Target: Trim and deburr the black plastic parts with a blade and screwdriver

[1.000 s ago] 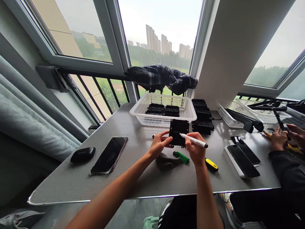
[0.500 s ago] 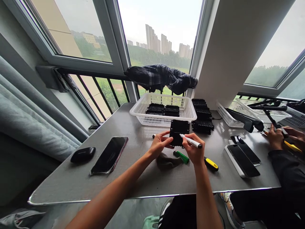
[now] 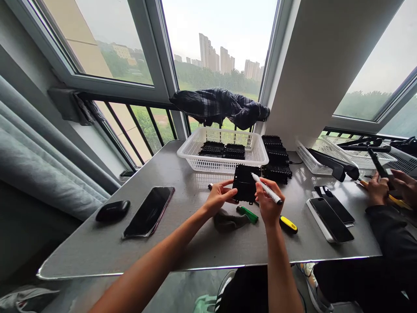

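A flat black plastic part (image 3: 243, 182) with small tabs along its edges is held up over the table. My left hand (image 3: 219, 198) grips its left edge between thumb and fingers. My right hand (image 3: 271, 202) is closed around a white marker (image 3: 267, 189), whose tip points at the upper right of the part; whether it touches I cannot tell. Below them on the table lie a green lighter (image 3: 247, 214) and a dark crumpled cloth (image 3: 228, 221). To the right of my right wrist is a yellow-and-black handle (image 3: 288, 224).
A white basket (image 3: 221, 164) with similar black parts stands behind my hands, beside stacked parts (image 3: 276, 158). On the left lie a phone (image 3: 150, 212) and a black case (image 3: 113, 211). More phones (image 3: 332, 219) lie right, near a co-worker's hands (image 3: 379, 189).
My right hand has moved slightly right, and the marker tip has shifted up and right across the black part. My left hand keeps its hold. The co-worker's hands have moved a little.
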Action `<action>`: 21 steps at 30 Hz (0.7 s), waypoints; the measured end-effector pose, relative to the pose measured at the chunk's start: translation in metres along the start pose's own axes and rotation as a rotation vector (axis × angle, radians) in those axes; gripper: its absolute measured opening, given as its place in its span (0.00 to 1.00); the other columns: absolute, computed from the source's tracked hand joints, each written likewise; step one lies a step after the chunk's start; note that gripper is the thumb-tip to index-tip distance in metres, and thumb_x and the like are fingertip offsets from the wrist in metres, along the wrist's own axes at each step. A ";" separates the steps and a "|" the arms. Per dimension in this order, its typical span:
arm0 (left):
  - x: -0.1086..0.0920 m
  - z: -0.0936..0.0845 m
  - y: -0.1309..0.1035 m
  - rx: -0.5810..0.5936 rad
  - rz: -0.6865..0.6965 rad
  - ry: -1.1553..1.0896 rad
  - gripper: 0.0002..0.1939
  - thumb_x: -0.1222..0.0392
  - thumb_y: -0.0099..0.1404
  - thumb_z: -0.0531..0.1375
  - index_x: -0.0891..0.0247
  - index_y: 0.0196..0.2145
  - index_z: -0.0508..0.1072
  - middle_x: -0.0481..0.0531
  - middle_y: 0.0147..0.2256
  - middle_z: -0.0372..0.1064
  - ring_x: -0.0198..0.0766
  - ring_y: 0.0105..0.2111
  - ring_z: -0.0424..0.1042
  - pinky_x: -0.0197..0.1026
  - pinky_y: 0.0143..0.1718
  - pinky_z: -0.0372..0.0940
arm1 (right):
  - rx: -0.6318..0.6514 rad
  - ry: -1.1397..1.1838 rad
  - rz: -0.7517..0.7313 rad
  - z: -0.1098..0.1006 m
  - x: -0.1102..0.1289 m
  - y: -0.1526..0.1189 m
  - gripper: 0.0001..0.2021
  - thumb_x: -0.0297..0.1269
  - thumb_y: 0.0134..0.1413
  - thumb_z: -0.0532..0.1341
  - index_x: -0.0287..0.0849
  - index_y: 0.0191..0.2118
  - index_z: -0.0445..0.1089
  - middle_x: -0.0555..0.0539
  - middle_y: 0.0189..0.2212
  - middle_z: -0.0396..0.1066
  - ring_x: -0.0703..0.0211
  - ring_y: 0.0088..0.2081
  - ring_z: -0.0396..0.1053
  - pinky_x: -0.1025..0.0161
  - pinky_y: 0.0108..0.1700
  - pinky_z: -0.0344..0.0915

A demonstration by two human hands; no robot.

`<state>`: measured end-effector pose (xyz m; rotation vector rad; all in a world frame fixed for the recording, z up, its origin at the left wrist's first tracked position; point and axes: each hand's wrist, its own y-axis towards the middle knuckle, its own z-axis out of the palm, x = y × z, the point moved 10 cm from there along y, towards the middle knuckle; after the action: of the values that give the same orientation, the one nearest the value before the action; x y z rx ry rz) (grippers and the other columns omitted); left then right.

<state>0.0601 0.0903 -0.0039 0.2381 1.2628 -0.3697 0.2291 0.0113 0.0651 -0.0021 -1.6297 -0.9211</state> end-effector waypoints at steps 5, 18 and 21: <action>-0.002 0.010 -0.003 0.060 0.001 0.050 0.38 0.50 0.47 0.71 0.71 0.52 0.68 0.52 0.25 0.76 0.37 0.22 0.74 0.40 0.26 0.71 | 0.006 -0.144 -0.109 -0.003 0.009 0.001 0.12 0.38 0.57 0.60 0.41 0.45 0.75 0.46 0.34 0.76 0.60 0.29 0.74 0.61 0.34 0.72; 0.001 0.013 -0.006 0.090 -0.003 0.107 0.43 0.49 0.48 0.71 0.73 0.56 0.66 0.50 0.24 0.75 0.36 0.22 0.73 0.39 0.27 0.70 | 0.058 -0.230 -0.127 -0.002 0.011 0.002 0.15 0.39 0.59 0.59 0.42 0.49 0.74 0.45 0.36 0.76 0.55 0.36 0.75 0.60 0.37 0.74; 0.002 0.014 -0.006 0.095 -0.010 0.098 0.42 0.49 0.48 0.71 0.72 0.56 0.66 0.51 0.25 0.76 0.36 0.22 0.74 0.39 0.27 0.71 | 0.052 -0.232 -0.125 -0.002 0.011 0.002 0.15 0.38 0.59 0.59 0.42 0.49 0.75 0.45 0.37 0.76 0.56 0.36 0.75 0.60 0.37 0.73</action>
<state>0.0701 0.0795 -0.0013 0.3348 1.3446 -0.4316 0.2289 0.0063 0.0753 0.0303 -1.8862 -1.0022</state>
